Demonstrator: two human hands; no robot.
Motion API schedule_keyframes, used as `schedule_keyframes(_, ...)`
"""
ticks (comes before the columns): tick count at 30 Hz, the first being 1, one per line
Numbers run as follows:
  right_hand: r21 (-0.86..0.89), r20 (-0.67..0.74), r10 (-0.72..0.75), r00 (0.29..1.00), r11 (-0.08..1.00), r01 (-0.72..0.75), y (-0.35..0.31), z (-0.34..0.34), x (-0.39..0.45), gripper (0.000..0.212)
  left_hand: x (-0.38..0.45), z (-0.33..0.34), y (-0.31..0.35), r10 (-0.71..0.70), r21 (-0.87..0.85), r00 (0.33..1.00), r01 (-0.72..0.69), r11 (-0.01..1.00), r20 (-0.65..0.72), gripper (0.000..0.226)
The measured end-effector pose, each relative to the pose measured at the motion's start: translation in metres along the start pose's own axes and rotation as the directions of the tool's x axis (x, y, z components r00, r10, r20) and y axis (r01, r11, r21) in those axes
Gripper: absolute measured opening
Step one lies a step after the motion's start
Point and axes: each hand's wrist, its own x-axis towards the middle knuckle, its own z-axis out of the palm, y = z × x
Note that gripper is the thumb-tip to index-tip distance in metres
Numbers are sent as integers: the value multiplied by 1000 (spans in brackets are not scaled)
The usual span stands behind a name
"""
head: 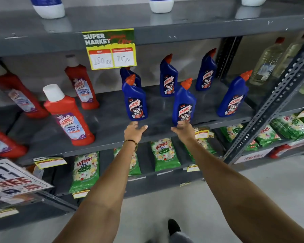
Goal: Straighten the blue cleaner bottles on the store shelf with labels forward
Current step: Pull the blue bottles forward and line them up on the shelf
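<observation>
Several blue Harpic bottles with orange caps stand on the grey middle shelf (pixel 112 127). The front left bottle (pixel 135 100) faces label forward, and my left hand (pixel 134 129) is open just below its base, not holding it. My right hand (pixel 182 128) grips the bottom of the front middle bottle (pixel 183 104), whose label faces me. Another bottle (pixel 233 97) stands front right. Behind are two more (pixel 168 78) (pixel 206 72), and one (pixel 125 72) is mostly hidden behind the front left bottle.
Red Harpic bathroom cleaner bottles (pixel 68 116) fill the shelf's left half. A yellow price sign (pixel 111 50) hangs from the shelf above. Green Wheel detergent packs (pixel 163 153) lie on the lower shelf. A slanted metal upright (pixel 274 100) borders the right side.
</observation>
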Motion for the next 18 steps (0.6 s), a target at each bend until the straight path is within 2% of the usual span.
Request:
schedule_keyframes(10, 9, 262, -80, 962, 997, 81, -49, 67, 33, 62, 46, -34, -3, -54, -9, 995, 53, 999, -89, 60)
schedule_keyframes(18, 28, 357, -80, 931, 997, 74, -69, 93, 78, 74, 90, -38, 5, -52, 12, 998, 53, 999, -46, 74)
